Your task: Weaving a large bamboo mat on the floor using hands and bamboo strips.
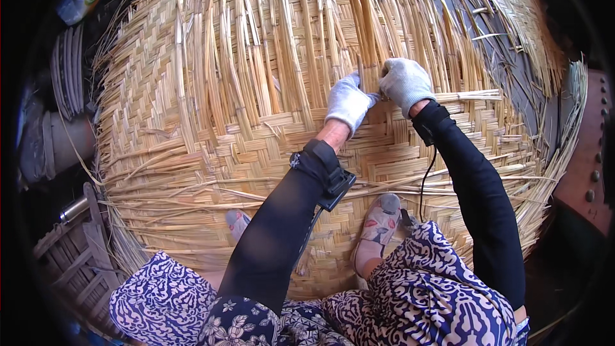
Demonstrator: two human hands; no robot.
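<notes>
A large mat of split reed strips (218,166) lies under me, its near part woven in a twill pattern. Beyond my hands many long strips run loose and away from me. My left hand (350,104), in a white knit glove, closes around the base of an upright bundle of brownish reed strips (364,22). Right beside it my right hand (406,83), gloved the same way, curls its fingers at the same bundle's right edge. Exactly what its fingertips pinch is hidden. Both hands are at the line where the weave meets the loose strips.
My shoes (379,221) rest on the woven part. A second woven mat (506,6) lies at the far right over a grey floor. A reddish-brown studded panel (586,154) borders the right side. At left are a slatted wooden piece (80,263) and a grey bucket-like container (67,141).
</notes>
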